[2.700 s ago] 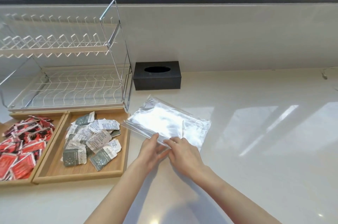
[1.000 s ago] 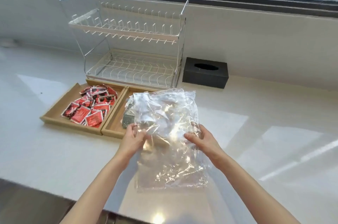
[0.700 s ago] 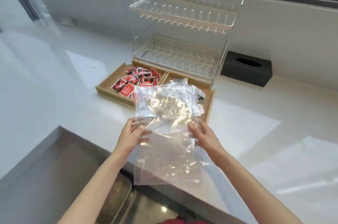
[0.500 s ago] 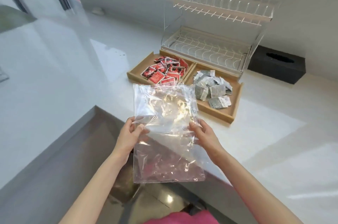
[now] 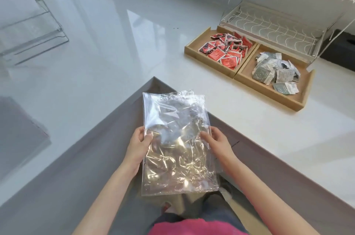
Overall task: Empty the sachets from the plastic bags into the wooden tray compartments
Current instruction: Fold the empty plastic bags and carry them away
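The white glossy surface [image 5: 249, 119] carries a wooden tray [image 5: 288, 98] and a wire dish rack [image 5: 272, 23] just behind it. A black box [image 5: 340, 50] stands beside the rack.

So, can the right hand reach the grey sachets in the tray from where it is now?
Probably not at once. The right hand is shut on the plastic bag, held off the counter edge, and the grey sachets lie well away in the wooden tray. Nothing blocks the path, though.

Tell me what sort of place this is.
Most likely a home kitchen. A wire dish rack stands on a white counter, beside a wooden tray of sachets. Both hands, left hand and right hand, hold an empty plastic bag.
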The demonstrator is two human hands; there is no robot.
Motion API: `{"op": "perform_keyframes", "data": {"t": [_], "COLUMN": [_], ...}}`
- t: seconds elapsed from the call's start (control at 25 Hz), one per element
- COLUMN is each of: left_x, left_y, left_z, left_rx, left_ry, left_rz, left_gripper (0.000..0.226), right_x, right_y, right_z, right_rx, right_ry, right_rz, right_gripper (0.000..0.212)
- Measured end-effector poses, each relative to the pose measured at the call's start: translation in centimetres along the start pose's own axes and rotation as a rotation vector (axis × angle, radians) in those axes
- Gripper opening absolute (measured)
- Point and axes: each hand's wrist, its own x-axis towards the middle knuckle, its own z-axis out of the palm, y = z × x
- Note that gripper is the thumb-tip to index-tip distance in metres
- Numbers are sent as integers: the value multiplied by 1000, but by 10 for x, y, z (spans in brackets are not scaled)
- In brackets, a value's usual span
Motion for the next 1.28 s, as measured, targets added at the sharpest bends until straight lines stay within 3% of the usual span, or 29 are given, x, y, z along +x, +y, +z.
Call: {"op": "perform_keyframes", "data": {"t": [0.12,0.2,0.36,0.52,0.64,1.0,1.28], "left_x": [-2,0,5,17,32,104,163], "left_y": [-18,-31,-57,-81,-102,-198,-278], "left_z": [-16,-23,-28,-26,-23,-2,15], "left_rx": [-75,-108,-144,-124,-98,253,237], "left_ry": [26,56,101,143,167,197,147], "left_rz": [-70,-130,-244,-342,-401,-474,-563], "left_gripper": [22,21,26,34,39,55,43], "right_x": [-1,1,14,40,63,145,222], "right_y": [6,11,26,45,64,167,246], "right_z": [21,30,38,44,53,85,101], "right_rx": [-4,-27,-69,-84,-115,-213,-328], "right_ry": [-42,-65,-125,-179,-178,-175,-138], "right_rz": [60,81,152,203,219,368,458], "right_gripper": [15,11,31,15,34,47,50]}}
